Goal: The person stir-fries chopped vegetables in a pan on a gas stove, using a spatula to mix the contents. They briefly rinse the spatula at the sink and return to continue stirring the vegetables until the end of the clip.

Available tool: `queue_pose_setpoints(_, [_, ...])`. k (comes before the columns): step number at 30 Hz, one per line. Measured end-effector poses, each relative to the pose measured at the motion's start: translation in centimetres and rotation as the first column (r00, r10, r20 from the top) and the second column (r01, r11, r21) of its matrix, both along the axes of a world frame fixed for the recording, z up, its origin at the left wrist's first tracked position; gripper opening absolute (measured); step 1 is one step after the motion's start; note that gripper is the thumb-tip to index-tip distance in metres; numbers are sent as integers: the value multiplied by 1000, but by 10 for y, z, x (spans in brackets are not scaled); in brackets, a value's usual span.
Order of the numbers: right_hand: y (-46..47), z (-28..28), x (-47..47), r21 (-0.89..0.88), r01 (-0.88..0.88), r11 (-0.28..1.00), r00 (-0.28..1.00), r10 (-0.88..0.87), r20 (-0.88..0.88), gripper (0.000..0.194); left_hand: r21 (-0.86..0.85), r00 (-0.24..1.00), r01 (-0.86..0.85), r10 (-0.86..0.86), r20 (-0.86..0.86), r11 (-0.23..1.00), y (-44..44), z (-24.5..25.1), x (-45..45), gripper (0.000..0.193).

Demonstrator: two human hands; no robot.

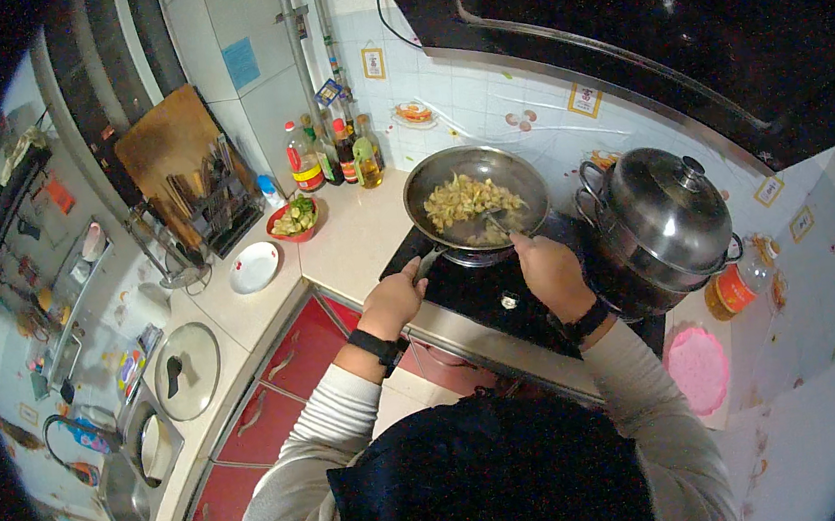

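A metal wok (pixel 418 192) sits on the left burner of a black glass gas stove (pixel 458 294). My left hand (pixel 393 298) grips the wok's handle (pixel 430 261). In my right hand (pixel 550 272) is a metal cooking utensil (pixel 498 222), its far end down among the food; its exact head is hard to make out. Chopped, pale yellow-brown food (pixel 468 201) lies heaped across the middle of the wok, with some pieces nearer the front wall.
Right of the wok stands a lidded steel steamer pot (pixel 667 225), with an oil bottle (pixel 740 282) and pink plate (pixel 699 370) beyond. Leftward are a red bowl of green vegetables (pixel 294 219), white plate (pixel 254 267), sauce bottles (pixel 343 154), glass lid (pixel 198 372) and sink (pixel 128 499). A range hood (pixel 615 38) overhangs.
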State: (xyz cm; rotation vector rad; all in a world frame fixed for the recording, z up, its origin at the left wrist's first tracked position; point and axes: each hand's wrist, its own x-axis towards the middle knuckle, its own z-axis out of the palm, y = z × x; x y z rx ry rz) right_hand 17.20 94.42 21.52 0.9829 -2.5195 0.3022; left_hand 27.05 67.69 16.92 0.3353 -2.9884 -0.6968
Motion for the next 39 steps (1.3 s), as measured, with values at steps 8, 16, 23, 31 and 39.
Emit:
queue_pose_setpoints(8, [-23,-4,-29,-104,-284,953,958,279,-63,39,19,998,16,-15,-69,1000,-2,-10,3,51])
queue_pose_setpoints(16, [-10,5,-34,-70,-129,989,991,126,-52,40,11,997,18,-17,-73,1000,0,-3,5,51])
queue_pose_setpoints(23, [-48,5,-44,7,-184,983,980,184,-72,41,-20,996,26,-27,-87,999,2,1,6,51])
queue_pose_setpoints(31, [-37,5,-60,117,101,988,978,-120,171,25,10,998,14,-13,-61,1000,2,2,7,49])
queue_pose_setpoints(39, [-33,22,-32,60,-69,996,993,63,97,31,10,997,18,-17,-75,1000,1,-5,6,50])
